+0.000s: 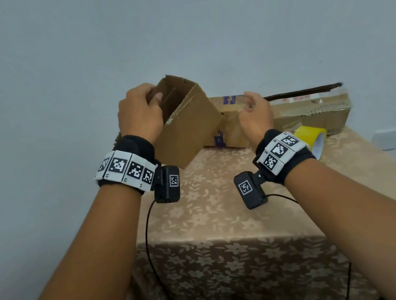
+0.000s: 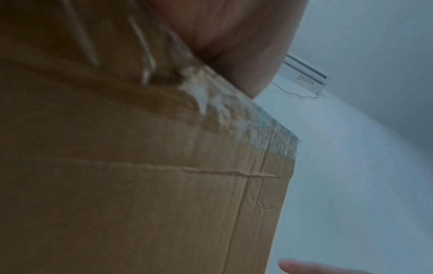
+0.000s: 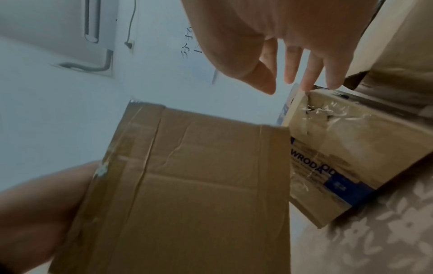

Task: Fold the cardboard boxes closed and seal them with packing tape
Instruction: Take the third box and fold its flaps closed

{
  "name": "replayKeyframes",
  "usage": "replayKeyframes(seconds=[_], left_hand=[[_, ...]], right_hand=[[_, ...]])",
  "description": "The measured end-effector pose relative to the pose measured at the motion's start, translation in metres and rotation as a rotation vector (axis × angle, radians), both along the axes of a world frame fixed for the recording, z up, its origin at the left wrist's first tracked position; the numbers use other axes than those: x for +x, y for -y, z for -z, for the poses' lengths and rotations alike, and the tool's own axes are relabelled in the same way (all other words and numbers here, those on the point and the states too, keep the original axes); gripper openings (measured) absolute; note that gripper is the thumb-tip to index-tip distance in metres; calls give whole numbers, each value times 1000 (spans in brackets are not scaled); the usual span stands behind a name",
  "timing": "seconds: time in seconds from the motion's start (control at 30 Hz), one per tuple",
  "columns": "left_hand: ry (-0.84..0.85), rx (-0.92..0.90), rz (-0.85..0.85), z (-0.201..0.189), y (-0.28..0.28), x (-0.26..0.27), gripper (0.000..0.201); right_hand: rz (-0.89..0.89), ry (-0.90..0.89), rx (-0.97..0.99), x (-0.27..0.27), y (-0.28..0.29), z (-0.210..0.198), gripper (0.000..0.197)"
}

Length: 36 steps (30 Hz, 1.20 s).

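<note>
Left hand: curled over the near rim of the open box, thumb inside the mouth, fingers round the edge; it grips the box and holds it tipped, one lower corner on the surface, the opening turned up and toward the person

Right hand: free, fingers loosely spread, holding nothing; it hovers just right of the open box, in front of the second box. In the right wrist view its fingertips sit close above that box's taped corner; contact cannot be told

Open box: plain brown cardboard, creased, with remnants of old clear tape along one edge; top flaps not folded in; far flap upright

Second box: lies behind, against the wall, blue print on its side, old tape crumpled over its end

Third box: long and low, at the far right, with a label and clear tape on top

Packing tape: yellow roll, on the surface just behind the right wrist, untouched

Step in hand, as judged: taking up the first box and squaring it for folding; no flap closed, no seal begun

Next move calls for: setting the box flat on its base, the free hand turning the short flaps in before the long ones, then one hand pinning the seam while the other fetches the roll
</note>
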<state>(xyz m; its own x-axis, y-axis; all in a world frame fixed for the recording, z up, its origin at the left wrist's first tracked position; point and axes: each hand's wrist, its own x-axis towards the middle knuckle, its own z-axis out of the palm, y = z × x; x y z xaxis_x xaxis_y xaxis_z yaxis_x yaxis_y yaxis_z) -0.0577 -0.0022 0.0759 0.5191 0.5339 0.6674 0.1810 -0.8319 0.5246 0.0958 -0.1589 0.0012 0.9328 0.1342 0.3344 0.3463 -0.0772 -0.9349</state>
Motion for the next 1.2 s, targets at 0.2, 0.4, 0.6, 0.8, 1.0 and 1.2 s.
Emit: replayKeyframes(seconds=[0.2, 0.4, 0.6, 0.8, 1.0, 1.2], left_hand=[[23, -102, 82, 2, 11, -2, 15], [2, -152, 192, -1, 26, -9, 15], [-67, -48, 257, -15, 34, -20, 16], [-204, -73, 358, -5, 40, -13, 21], [-219, 53, 359, -7, 49, -7, 31], [19, 107, 151, -2, 43, -9, 30]], right_hand=[[-167, -27, 97, -27, 5, -7, 45], [-368, -28, -6, -56, 25, -20, 64], [-315, 83, -2, -70, 31, -19, 68], [-424, 104, 65, -70, 35, -15, 97], [-575, 283, 106, -66, 40, -20, 76], [-365, 142, 188, -51, 45, -8, 33]])
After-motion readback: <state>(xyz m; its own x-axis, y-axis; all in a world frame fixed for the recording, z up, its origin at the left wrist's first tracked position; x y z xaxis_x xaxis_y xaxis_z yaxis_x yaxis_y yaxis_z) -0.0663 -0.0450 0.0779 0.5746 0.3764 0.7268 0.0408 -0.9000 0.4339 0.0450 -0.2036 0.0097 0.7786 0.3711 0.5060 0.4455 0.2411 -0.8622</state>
